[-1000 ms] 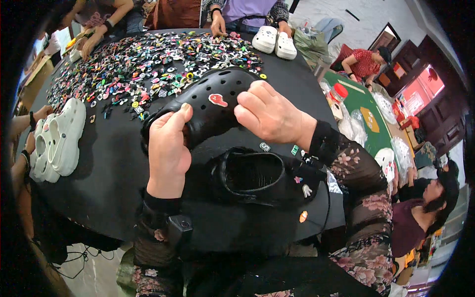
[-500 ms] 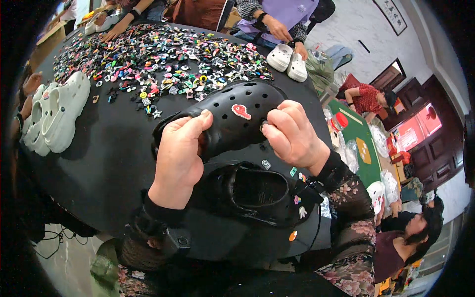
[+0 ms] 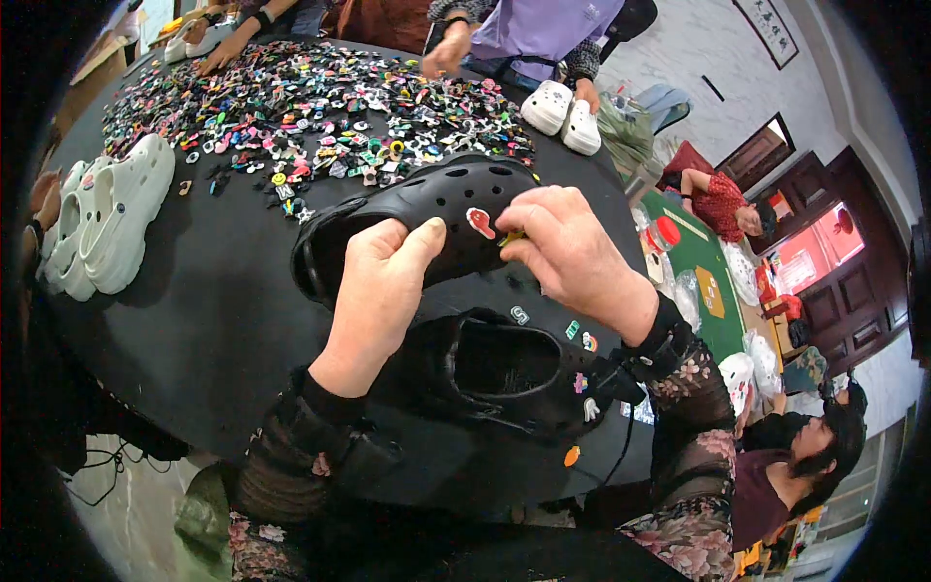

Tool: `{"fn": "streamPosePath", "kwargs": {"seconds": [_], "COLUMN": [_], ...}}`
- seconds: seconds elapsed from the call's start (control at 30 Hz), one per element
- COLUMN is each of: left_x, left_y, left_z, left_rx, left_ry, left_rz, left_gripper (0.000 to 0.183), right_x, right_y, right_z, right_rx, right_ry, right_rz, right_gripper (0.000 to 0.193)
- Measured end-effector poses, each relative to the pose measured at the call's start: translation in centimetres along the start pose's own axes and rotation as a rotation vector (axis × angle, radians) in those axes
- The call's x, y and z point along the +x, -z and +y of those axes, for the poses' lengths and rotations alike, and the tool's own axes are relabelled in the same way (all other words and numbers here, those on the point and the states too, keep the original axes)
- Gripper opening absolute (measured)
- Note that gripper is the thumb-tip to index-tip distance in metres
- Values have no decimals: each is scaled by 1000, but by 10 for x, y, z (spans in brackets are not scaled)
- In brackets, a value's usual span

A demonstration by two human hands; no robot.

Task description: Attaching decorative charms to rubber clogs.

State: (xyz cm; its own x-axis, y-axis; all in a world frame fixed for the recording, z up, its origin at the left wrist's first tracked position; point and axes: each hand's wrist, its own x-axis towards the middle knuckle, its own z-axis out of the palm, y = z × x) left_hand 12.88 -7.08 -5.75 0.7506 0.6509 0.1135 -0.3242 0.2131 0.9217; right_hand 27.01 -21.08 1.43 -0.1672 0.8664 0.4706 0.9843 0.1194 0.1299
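Note:
A black clog [image 3: 417, 194] is held tilted above the table in my left hand [image 3: 380, 286], thumb on its upper and fingers mostly hidden. On the holed upper sits a red-and-white shoe charm [image 3: 480, 222]. Just beside that charm, my right hand [image 3: 577, 254] pinches a small yellow charm [image 3: 513, 237] against the clog. How far it sits in a hole is hidden by the fingers. Below, another black clog [image 3: 441, 373] stands on the table. Around it lie a grey charm [image 3: 520, 315], a rainbow charm [image 3: 590, 341], a white charm [image 3: 592, 409] and an orange charm [image 3: 572, 456].
A wide heap of mixed charms [image 3: 291, 107] covers the far part of the black table [image 3: 213, 349]. Pale clogs [image 3: 126, 228] stand at left, near another person's hand. White clogs [image 3: 580, 128] are at the far right beside a person in a purple apron [image 3: 543, 34]. A green table [image 3: 693, 262] stands beyond.
The held clog has turned, showing more of its opening. My right hand has rolled, revealing the yellow charm in its pinch. Across the table, a co-worker's hand has moved left toward the heap.

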Motion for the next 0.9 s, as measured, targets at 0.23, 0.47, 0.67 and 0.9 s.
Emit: {"fn": "streamPosePath", "kwargs": {"seconds": [0.23,0.47,0.67,0.9], "left_x": [-2,0,-5,-6], "left_y": [-4,2,-2,-2], "left_z": [-1,-8,-2,-4], "left_rx": [40,124,263,332], "left_ry": [-22,-140,-254,-325], "left_rz": [-60,-48,-35,-23], "left_gripper": [31,35,30,25], "right_x": [6,9,11,16], "right_y": [-8,-16,-16,-17], "right_z": [-2,-9,-11,-8], "right_rx": [40,50,36,-10], "right_ry": [-93,-114,-103,-21], "right_rz": [60,56,56,42], "right_gripper": [22,23,25,21]}}
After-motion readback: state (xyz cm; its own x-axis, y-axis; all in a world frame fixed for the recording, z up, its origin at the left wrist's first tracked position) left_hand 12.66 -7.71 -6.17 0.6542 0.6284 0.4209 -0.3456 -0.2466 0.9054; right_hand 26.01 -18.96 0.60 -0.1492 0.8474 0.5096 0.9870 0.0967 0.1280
